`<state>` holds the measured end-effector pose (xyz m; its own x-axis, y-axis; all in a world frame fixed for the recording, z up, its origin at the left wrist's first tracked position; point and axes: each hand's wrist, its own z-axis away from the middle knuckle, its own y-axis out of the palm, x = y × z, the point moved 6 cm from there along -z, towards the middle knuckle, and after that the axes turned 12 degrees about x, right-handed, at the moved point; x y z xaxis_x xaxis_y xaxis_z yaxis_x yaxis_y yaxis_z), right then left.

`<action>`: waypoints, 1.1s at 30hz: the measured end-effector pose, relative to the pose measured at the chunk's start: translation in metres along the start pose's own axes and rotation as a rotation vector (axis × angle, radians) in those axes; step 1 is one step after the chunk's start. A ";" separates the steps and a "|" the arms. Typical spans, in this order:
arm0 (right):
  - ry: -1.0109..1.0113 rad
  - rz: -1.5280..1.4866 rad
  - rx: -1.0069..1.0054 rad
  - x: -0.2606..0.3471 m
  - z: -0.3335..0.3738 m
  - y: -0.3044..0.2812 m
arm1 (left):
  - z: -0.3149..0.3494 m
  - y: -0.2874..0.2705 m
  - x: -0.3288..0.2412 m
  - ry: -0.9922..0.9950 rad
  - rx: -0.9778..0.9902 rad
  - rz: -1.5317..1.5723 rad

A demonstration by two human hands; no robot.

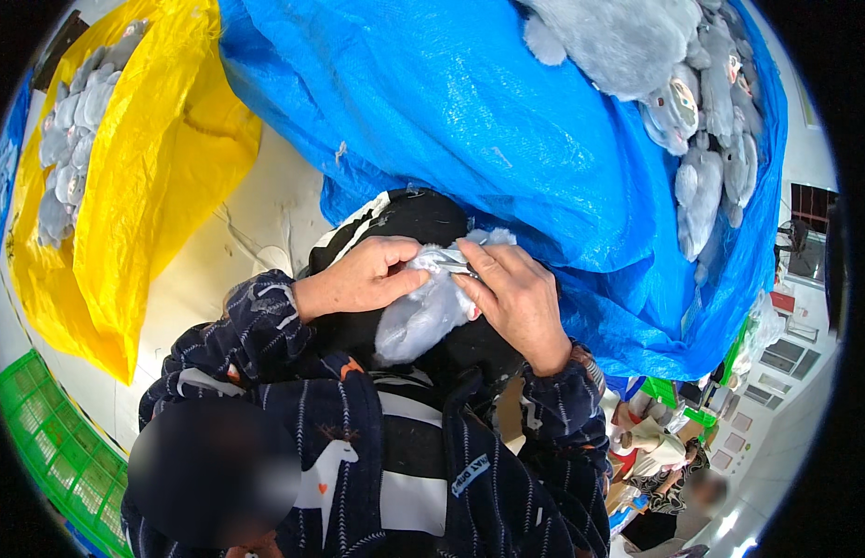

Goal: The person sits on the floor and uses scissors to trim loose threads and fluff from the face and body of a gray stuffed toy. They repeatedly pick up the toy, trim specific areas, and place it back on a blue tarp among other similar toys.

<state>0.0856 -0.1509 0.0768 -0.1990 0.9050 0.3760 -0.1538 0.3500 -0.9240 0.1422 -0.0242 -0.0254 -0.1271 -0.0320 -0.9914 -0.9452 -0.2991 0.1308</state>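
Observation:
A limp, pale grey plush toy (pixel 419 321) lies across my lap, its furry body hanging down between my hands. My left hand (pixel 363 279) pinches its upper edge between thumb and fingers. From the other side, my right hand (pixel 521 298) grips the same edge, thumb and forefinger close together. A narrow, silvery strip shows at the right fingertips; whether it is a tool or part of the toy I cannot tell. A small pink patch shows on the toy beneath the right thumb.
A big blue plastic sack (pixel 488 121) spreads in front of me, with grey plush toys (pixel 698 200) at its right. At the left stands a yellow sack (pixel 167 177) holding more. A green slatted crate (pixel 60 456) sits lower left. Another person (pixel 670 484) is at the lower right.

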 end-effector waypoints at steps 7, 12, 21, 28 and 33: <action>0.014 0.010 0.046 -0.005 0.004 -0.002 | -0.003 0.001 0.002 -0.007 0.030 -0.010; -0.038 -0.005 0.070 -0.004 -0.001 0.002 | -0.006 0.002 -0.012 0.071 0.089 -0.131; -0.154 0.211 0.236 0.011 -0.013 -0.020 | -0.011 0.005 -0.015 0.061 0.203 -0.177; -0.176 0.249 0.272 0.010 -0.016 -0.022 | -0.013 0.006 -0.007 -0.014 0.279 -0.120; -0.199 0.148 0.305 0.014 -0.018 -0.013 | -0.016 0.010 -0.003 0.015 0.268 -0.058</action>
<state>0.1024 -0.1389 0.0928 -0.4199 0.8651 0.2743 -0.3838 0.1046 -0.9175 0.1378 -0.0425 -0.0209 -0.0682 -0.0372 -0.9970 -0.9969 -0.0377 0.0696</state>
